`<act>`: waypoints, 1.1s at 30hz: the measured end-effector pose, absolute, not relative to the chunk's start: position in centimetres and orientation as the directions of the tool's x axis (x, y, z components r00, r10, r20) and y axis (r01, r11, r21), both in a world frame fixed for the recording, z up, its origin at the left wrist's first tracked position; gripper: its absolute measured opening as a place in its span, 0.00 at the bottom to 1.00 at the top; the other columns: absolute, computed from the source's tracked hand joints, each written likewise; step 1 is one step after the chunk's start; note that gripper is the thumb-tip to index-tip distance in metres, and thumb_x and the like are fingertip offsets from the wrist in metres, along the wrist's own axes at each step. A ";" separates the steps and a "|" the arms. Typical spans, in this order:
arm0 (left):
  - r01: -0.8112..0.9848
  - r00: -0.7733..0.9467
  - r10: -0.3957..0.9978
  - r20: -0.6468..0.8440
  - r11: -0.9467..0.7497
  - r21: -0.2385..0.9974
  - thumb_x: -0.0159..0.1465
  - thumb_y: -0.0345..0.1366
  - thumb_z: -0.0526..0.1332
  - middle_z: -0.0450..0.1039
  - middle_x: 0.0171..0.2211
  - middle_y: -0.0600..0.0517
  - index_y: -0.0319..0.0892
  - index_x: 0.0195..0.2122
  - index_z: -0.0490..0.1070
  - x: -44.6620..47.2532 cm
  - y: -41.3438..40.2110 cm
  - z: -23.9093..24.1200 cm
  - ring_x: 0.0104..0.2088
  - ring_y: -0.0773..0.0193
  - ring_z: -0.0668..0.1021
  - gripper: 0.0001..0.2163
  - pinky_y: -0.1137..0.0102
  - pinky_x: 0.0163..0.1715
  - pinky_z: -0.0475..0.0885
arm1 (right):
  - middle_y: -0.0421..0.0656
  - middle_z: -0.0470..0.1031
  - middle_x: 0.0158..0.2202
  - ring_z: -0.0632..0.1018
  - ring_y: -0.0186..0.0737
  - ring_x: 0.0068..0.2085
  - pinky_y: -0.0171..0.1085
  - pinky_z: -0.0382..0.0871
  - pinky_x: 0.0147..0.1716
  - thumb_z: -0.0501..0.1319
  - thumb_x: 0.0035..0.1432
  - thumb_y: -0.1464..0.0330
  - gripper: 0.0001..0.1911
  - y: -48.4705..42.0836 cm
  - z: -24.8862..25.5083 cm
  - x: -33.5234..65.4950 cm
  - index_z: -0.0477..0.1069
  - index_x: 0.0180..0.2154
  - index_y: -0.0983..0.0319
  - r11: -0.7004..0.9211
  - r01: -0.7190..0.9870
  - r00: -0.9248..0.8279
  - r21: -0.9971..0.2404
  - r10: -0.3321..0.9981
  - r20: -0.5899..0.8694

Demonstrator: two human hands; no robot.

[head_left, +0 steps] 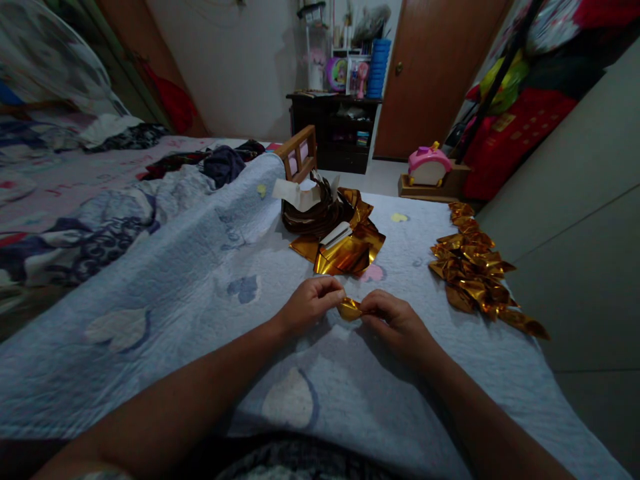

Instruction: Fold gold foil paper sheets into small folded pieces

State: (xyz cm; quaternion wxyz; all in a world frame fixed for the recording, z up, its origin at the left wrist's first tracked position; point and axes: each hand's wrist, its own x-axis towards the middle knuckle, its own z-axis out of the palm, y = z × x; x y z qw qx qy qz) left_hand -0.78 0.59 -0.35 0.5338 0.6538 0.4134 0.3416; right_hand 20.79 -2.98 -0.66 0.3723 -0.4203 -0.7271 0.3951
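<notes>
Between my two hands is a small folded piece of shiny gold foil paper (349,309), held just above the bed cover. My left hand (314,301) pinches its left end between thumb and fingers. At the other end, my right hand (393,319) has its fingers closed on the foil. Beyond my hands lies a stack of gold foil sheets (345,250), with a coiled dark brown bundle (313,217) and some white paper strips behind it. Off to the right sits a pile of folded gold foil pieces (470,267).
A pale blue quilted cover (200,320) with heart shapes lies under everything. Rumpled clothes and bedding (125,220) are on the left. A wooden rail (300,153), a dark cabinet (333,130) and a pink toy (429,165) stand farther back. A white panel (590,233) borders the right side.
</notes>
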 end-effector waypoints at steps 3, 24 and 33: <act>0.024 0.470 0.883 -0.002 -0.010 1.000 0.63 0.45 0.63 0.72 0.31 0.52 0.41 0.41 0.74 -1.1 0.5 -0.2 0.28 0.68 0.71 0.13 0.73 0.28 0.66 | 0.39 0.73 0.28 0.73 0.35 0.29 0.35 0.67 0.30 0.62 0.57 0.69 0.03 -2.9 -0.7 21.0 0.75 0.33 0.61 0.115 0.173 -0.346 -0.978 0.937 0.049; -0.126 0.616 0.787 -0.030 0.136 0.983 0.55 0.49 0.73 0.74 0.33 0.50 0.37 0.33 0.80 -1.1 1.0 -1.3 0.33 0.65 0.73 0.17 0.71 0.35 0.67 | 0.42 0.71 0.37 0.71 0.36 0.34 0.36 0.66 0.31 0.73 0.53 0.59 0.10 -2.8 -1.6 21.0 0.83 0.31 0.60 -0.093 -0.252 -0.347 -0.963 0.938 0.000; -0.167 0.606 0.795 -0.019 0.151 0.974 0.55 0.52 0.73 0.73 0.30 0.50 0.36 0.29 0.80 -1.0 1.0 -1.7 0.31 0.66 0.72 0.20 0.72 0.33 0.65 | 0.39 0.74 0.33 0.73 0.34 0.32 0.35 0.66 0.33 0.75 0.52 0.60 0.10 -2.9 -1.6 21.0 0.81 0.33 0.59 -0.183 -0.334 -0.391 -0.925 0.919 -0.041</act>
